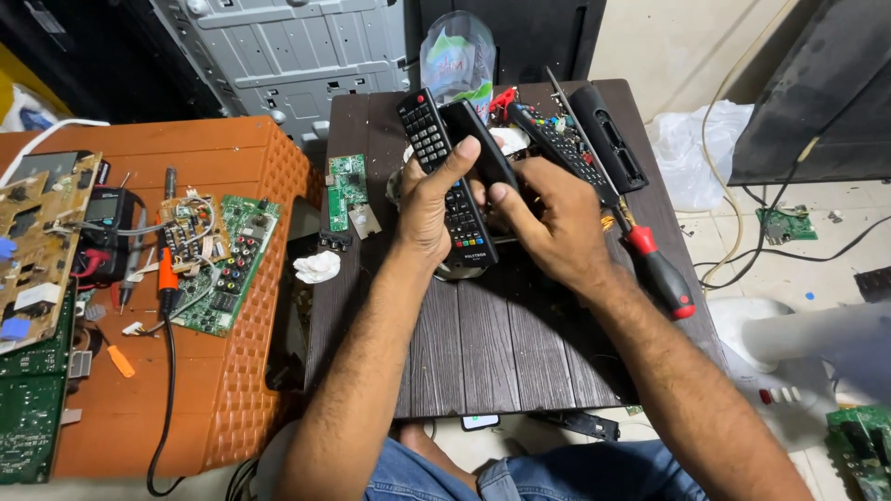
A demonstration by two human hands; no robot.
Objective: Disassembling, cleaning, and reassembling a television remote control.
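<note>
Denim-clad knees (pixel 520 478) at the bottom edge, nearest the lens; two bare forearms rising from them over a dark slatted table (pixel 483 353); left hand (pixel 429 209) closed around a black remote control (pixel 445 176), thumb laid across its upper edge, keypad facing up and the remote held just above the table's middle; right hand (pixel 557 223) curled around a black back cover (pixel 483 144) that lies against the remote's right side, fingertips pressed to it; red-handled screwdriver (pixel 654 269) lying on the table just right of the right hand, its shaft running up-left; second opened remote (pixel 566 148) and a loose black shell (pixel 608 139) near the table's far right corner; clear plastic bottle (pixel 457 60) at the far edge; small green circuit board (pixel 346 190) at the table's left side, crumpled white tissue (pixel 317 267) near it; orange table (pixel 232 306) to the left bearing several circuit boards (pixel 223 264) and a soldering iron (pixel 167 278) with black cable; grey metal chassis (pixel 288 56) behind; white plastic bag (pixel 696 148) on the floor to the right.
</note>
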